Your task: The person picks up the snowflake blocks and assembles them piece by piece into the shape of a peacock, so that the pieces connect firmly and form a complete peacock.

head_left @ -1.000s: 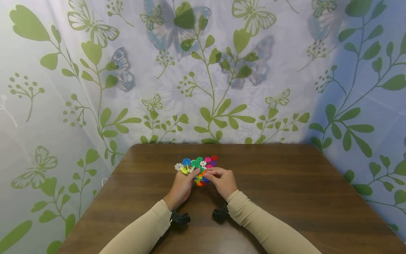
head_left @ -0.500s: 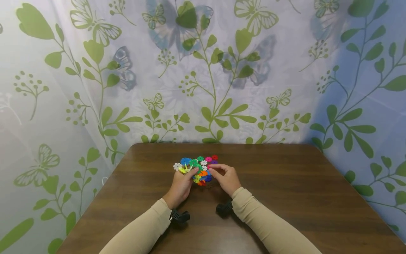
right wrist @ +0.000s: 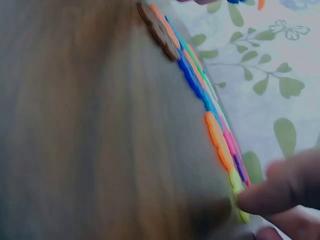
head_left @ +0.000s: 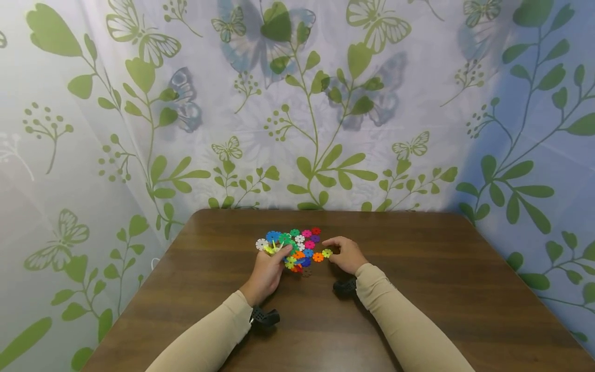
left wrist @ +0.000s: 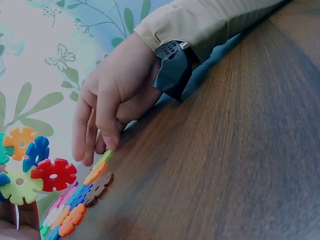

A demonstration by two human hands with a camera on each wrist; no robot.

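My left hand (head_left: 264, 273) grips a cluster of joined plastic snowflake discs, notched and brightly coloured. A blue disc (head_left: 273, 236) and a white disc (head_left: 262, 244) stick out at its far side. In the left wrist view a red disc (left wrist: 54, 175) and an orange disc (left wrist: 21, 142) show in that cluster. My right hand (head_left: 347, 255) is low over the table, fingers loosely bent and apart. Its thumb tip touches a yellow-green disc (head_left: 327, 253) that lies flat at the right end of the loose discs. An orange disc (head_left: 318, 257) lies beside it.
Several loose discs, such as a pink disc (head_left: 309, 245) and a red disc (head_left: 316, 231), lie flat beyond and beside the cluster. A brown disc (left wrist: 99, 189) blends into the wooden table (head_left: 409, 310). A patterned curtain (head_left: 297, 103) hangs behind the table's far edge.
My right hand has moved right, away from the cluster, and the orange and yellow-green discs now show beside it. The left hand has stayed nearly still with its cluster.
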